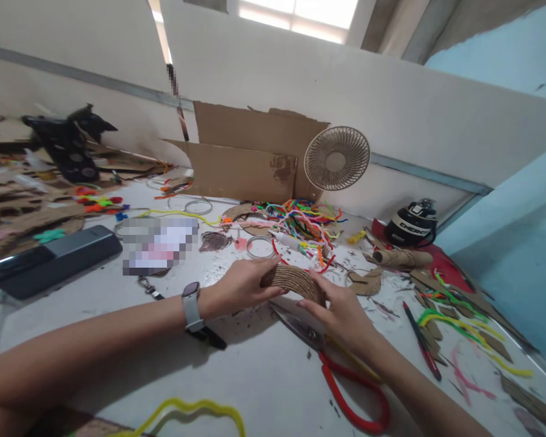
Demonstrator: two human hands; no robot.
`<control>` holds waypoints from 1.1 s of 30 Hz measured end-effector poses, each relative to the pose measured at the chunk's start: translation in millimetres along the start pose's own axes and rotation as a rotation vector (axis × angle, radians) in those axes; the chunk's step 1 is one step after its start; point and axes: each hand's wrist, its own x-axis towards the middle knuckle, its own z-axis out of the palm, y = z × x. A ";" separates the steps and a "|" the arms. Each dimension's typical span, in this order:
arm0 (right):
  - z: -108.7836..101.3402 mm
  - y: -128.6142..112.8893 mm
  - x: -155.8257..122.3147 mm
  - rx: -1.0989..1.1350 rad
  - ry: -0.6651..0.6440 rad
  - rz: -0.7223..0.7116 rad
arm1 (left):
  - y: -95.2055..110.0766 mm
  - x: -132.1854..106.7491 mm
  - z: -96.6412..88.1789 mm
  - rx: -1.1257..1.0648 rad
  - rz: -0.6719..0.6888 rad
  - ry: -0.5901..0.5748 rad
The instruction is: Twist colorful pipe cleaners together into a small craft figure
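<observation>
A curved brown piece [295,280] with ridged lines along its arc, like layered cardboard or wound cord, is held up over the white table. My left hand [250,284] pinches its left end between thumb and fingers. At its right end my right hand [339,306] grips it the same way. Below the piece lie large scissors [355,397] with red handles, their blades partly hidden behind my right hand. A red pipe cleaner [330,264] and a metal ring [260,246] lie just beyond my fingers.
Tangled pipe cleaners [300,218] and a small fan [337,159] stand at the back. Cardboard scraps and a red pen [422,343] lie right. To the left are a dark case [59,258] and a blurred phone-like item [160,246]. A yellow pipe cleaner [200,405] lies in front.
</observation>
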 end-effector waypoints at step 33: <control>-14.3 22.6 9.7 -0.165 0.297 0.116 | -19.8 7.0 12.0 -0.157 -0.151 0.140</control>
